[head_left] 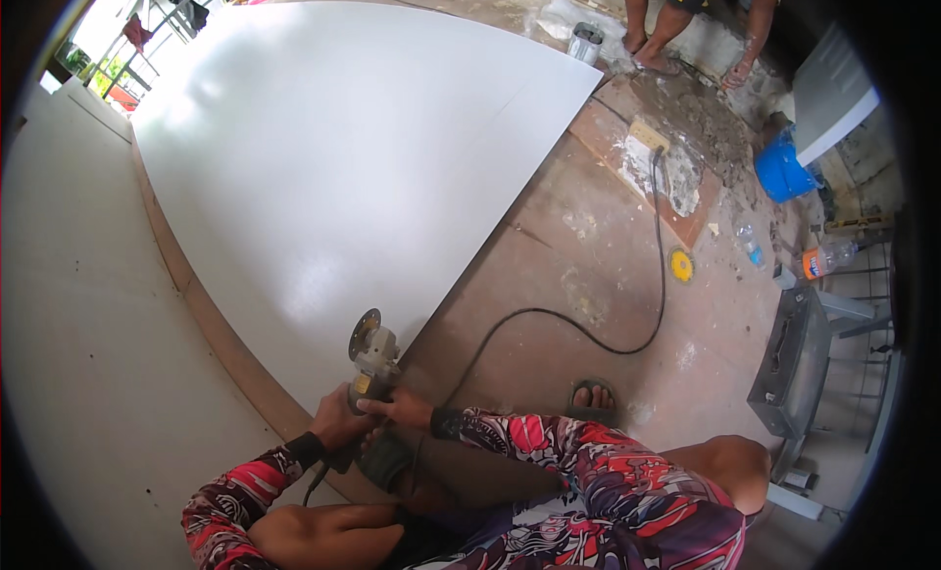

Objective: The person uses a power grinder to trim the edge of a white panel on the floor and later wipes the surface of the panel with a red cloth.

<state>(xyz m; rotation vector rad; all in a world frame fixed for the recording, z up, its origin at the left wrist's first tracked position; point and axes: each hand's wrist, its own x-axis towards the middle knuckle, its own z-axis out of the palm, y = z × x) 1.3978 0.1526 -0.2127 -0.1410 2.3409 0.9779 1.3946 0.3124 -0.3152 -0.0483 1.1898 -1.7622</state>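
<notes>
An angle grinder with a thin dark disc stands up from my two hands, over the near end of a large glossy white panel. My left hand is wrapped round the grinder's body from the left. From the right, my right hand closes on the same body, its thumb lying across it. The disc is held upright, and I cannot tell whether it touches the panel. Part of the grinder's rear end and some of my fingers are hidden.
A black cord curls over the floor to a power strip. A yellow disc, a blue bucket, plastic bottles and a dark toolbox are at the right. Another person's hand is at the far right, near a can.
</notes>
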